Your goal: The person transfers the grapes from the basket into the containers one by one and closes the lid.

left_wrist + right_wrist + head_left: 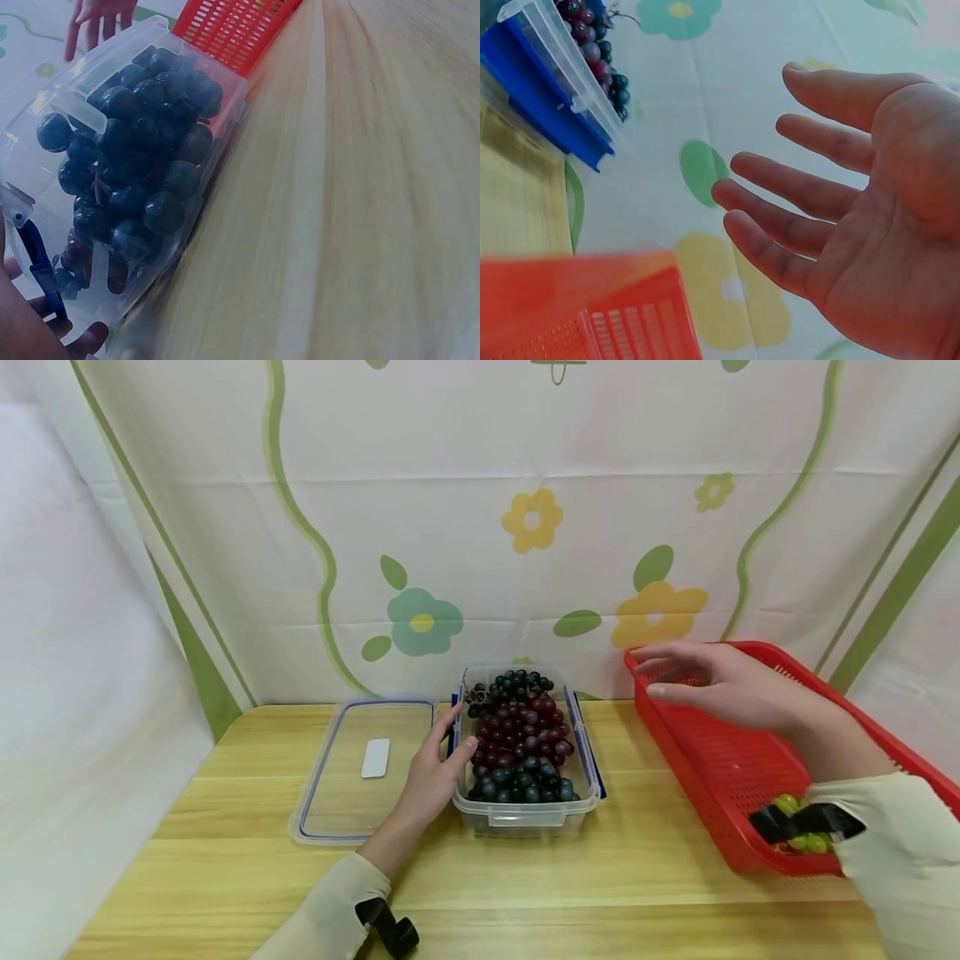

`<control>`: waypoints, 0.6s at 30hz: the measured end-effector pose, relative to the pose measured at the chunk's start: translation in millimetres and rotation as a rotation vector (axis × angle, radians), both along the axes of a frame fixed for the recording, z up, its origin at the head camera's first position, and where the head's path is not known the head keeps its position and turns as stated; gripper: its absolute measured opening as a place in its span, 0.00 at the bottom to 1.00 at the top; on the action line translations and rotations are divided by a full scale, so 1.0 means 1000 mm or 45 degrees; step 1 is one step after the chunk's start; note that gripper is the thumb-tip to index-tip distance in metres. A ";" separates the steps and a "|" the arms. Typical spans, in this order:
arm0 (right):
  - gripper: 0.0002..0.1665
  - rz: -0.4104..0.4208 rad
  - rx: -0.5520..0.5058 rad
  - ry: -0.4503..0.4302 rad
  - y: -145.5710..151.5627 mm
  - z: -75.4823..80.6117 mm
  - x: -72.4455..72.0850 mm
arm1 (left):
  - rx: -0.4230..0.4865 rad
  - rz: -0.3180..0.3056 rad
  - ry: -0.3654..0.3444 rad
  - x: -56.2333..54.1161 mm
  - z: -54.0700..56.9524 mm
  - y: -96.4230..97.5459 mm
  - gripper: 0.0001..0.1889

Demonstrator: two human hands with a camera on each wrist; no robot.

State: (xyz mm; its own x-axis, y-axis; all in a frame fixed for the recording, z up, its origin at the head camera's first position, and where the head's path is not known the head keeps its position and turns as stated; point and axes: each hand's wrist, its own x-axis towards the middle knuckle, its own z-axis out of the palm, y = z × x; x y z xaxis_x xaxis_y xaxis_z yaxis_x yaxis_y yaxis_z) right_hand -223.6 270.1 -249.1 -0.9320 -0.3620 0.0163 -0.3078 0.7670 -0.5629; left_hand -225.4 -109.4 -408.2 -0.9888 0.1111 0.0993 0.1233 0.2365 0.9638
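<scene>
A clear plastic food container point(525, 814) holds black grapes point(517, 683) at the back, red grapes point(517, 732) in the middle and dark blue grapes point(525, 781) in front. My left hand point(431, 772) rests against the container's left side, its fingers near the blue latch point(36, 255) and its thumb at the rim. Above the left part of a red basket point(690, 777) hovers my right hand point(738, 685). Its fingers are spread apart and hold nothing, as the right wrist view shows. Green grapes point(813, 842) lie in the basket's near end, partly hidden by the right wrist strap.
The container's lid point(337, 810), clear with a blue seal and a white label, lies flat on the wooden table point(525, 893) to the left. A patterned cloth point(465, 527) hangs along the table's back edge. The basket stands at the right.
</scene>
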 end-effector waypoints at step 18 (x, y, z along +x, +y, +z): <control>0.33 -0.217 -0.151 0.172 0.099 -0.047 0.054 | 0.013 -0.008 -0.007 0.001 0.001 0.000 0.33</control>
